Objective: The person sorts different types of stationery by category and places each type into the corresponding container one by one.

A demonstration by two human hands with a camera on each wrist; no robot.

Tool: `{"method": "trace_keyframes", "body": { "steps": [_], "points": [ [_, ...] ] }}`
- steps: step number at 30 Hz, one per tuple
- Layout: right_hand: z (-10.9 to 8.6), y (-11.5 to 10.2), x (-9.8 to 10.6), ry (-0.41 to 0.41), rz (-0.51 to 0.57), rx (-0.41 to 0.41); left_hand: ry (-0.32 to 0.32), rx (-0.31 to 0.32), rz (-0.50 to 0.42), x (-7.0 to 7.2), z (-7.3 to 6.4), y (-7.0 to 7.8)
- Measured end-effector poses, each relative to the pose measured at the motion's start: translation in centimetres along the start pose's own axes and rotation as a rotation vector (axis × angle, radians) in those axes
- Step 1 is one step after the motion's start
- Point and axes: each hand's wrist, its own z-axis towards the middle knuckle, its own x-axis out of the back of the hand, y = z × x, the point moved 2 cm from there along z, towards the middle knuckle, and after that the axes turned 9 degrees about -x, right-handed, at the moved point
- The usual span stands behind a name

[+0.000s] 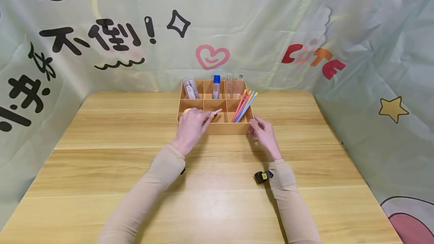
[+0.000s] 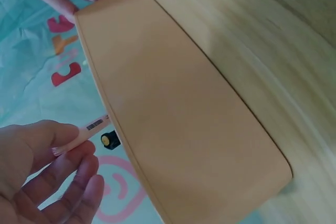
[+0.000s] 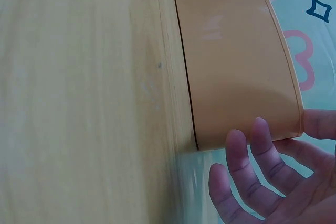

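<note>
An orange desk organizer (image 1: pixel 223 128) with several compartments stands at the back of the table. Over its front row, my left hand (image 1: pixel 191 128) pinches a slim pale pink pen-like stick (image 2: pixel 86 134) between thumb and fingers. Dark print marks the stick's side, and its far end passes behind the organizer's front wall in the left wrist view. Close beside it shows a black item with a yellow end (image 2: pixel 110 140). At the organizer's front right corner, my right hand (image 1: pixel 265 134) holds the wall between thumb (image 3: pixel 319 123) and index finger, the other fingers spread loosely outside.
Colored sticks (image 1: pixel 243 106) lean in the front right compartment. Behind stand a blue-capped tube (image 1: pixel 216 87), a clear container (image 1: pixel 229 86) and a clear pack (image 1: pixel 191 88). A printed cloth (image 1: pixel 257 29) hangs around the wooden table (image 1: pixel 217 199).
</note>
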Motion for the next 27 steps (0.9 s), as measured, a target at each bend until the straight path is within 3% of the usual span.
{"method": "trace_keyframes", "body": {
  "steps": [7, 19, 23, 27],
  "points": [
    [0.08, 0.18, -0.01, -0.001, 0.001, 0.004, -0.077, -0.004, 0.047, -0.72, -0.2, -0.03],
    [0.11, 0.15, -0.04, 0.006, 0.008, 0.004, -0.088, -0.057, 0.16, -0.76, -0.35, 0.07],
    [0.1, 0.19, -0.04, 0.006, 0.009, 0.004, -0.064, -0.064, 0.133, -0.68, -0.46, 0.01],
    [0.08, 0.24, -0.04, 0.004, 0.009, 0.009, -0.057, -0.016, 0.075, -0.21, -0.68, -0.35]
  ]
}}
